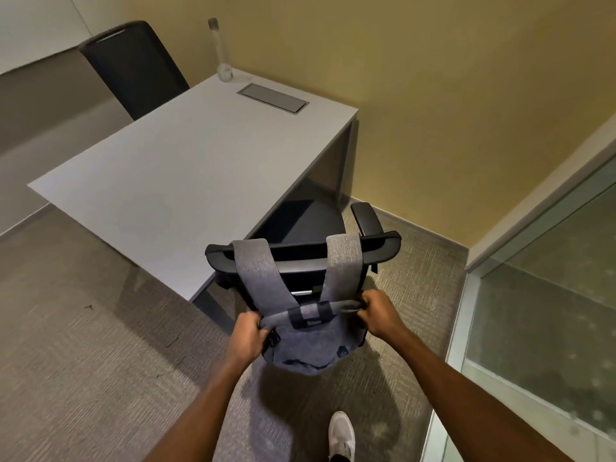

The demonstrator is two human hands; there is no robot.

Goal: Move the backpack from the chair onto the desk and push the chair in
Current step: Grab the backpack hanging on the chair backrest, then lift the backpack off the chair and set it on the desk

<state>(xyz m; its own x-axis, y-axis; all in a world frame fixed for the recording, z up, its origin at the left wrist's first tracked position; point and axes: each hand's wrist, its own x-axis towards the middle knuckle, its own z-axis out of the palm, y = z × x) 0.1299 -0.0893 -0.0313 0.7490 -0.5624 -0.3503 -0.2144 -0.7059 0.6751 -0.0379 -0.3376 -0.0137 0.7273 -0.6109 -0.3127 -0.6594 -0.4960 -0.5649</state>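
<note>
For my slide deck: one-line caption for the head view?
Both hands, left and right, grip the backpack hanging by its straps from the chair beside the desk.

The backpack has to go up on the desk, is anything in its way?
Yes: both shoulder straps are looped over the chair's backrest, so the backpack must lift clear first. The desk holds only a bottle at its far corner.
</note>
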